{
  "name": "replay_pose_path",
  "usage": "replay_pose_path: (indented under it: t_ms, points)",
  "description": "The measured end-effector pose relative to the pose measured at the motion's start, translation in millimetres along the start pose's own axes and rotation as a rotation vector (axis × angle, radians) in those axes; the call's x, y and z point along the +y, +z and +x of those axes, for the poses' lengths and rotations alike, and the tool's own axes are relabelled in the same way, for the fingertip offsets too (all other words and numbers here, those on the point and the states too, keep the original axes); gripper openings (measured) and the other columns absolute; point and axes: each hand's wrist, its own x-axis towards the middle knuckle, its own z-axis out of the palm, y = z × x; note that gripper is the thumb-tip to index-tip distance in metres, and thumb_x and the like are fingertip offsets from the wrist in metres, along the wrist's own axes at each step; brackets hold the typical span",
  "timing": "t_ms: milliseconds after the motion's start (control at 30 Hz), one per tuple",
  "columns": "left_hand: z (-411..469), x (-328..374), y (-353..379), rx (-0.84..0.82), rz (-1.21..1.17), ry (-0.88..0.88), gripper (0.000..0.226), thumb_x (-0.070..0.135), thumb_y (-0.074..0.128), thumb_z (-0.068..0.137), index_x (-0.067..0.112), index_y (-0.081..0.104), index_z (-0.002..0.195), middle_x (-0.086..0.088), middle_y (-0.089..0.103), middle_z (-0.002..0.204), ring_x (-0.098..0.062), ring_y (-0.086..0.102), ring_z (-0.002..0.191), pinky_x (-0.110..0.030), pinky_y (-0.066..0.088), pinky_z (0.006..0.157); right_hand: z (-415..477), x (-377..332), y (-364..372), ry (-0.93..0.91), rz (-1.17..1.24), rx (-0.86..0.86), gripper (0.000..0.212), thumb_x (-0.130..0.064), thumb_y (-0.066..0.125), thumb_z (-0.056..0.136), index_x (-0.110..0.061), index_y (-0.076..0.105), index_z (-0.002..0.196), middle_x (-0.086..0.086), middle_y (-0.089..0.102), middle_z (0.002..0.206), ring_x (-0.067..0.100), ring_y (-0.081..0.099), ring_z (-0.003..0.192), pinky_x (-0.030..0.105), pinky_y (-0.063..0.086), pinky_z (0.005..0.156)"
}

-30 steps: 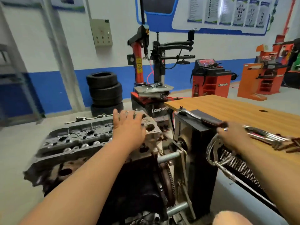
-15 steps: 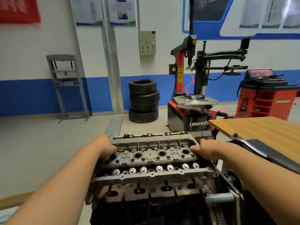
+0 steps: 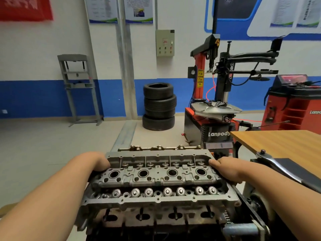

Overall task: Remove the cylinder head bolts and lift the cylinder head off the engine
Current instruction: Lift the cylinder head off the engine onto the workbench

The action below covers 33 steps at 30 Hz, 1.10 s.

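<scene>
Cylinder head point(image 3: 156, 179) held at opposite ends, left grip point(image 3: 94, 162) and right grip point(image 3: 225, 168) each curled around its edge.

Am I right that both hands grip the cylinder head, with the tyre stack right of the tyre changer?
No: the head view shows the tyre stack left of the tyre changer. Left hand and right hand do grip the cylinder head.

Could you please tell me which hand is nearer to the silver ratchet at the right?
Right. The right hand grips the cylinder head at the end nearest the ratchet; the left hand grips its opposite end.
</scene>
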Motion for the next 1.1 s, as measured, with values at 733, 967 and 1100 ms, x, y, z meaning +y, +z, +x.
replay_pose_path:
  t_ms: [733, 967, 1100]
  points:
    - [4, -23, 3, -0.374, -0.239, -0.091, 0.034, 0.047, 0.041, 0.088, 0.020, 0.048, 0.069, 0.000, 0.044, 0.065, -0.017, 0.034, 0.049, -0.024, 0.025, 0.050, -10, 3, 9, -0.090, 0.012, 0.196, 0.063, -0.070, 0.014, 0.089, -0.020, 0.043, 0.064, -0.001, 0.049, 0.066, 0.014, 0.047, 0.060, 0.033, 0.038, 0.062]
    - [11, -28, 9, -0.368, -0.286, 0.010, 0.031, 0.037, 0.035, 0.095, 0.017, 0.057, 0.084, -0.003, 0.056, 0.075, -0.019, 0.049, 0.057, -0.022, 0.037, 0.053, -7, 5, 10, -0.166, -0.026, 0.201, 0.059, -0.065, 0.015, 0.093, -0.021, 0.039, 0.062, -0.005, 0.043, 0.063, 0.009, 0.042, 0.057, 0.028, 0.034, 0.059]
    - [8, -24, 6, -0.217, -0.261, 0.113, 0.030, 0.025, 0.040, 0.096, 0.016, 0.064, 0.083, -0.001, 0.067, 0.076, -0.016, 0.061, 0.062, -0.026, 0.052, 0.062, -11, 9, 12, -0.152, -0.033, 0.278, 0.062, -0.065, 0.014, 0.093, -0.018, 0.038, 0.059, -0.003, 0.045, 0.059, 0.012, 0.045, 0.055, 0.029, 0.035, 0.054]
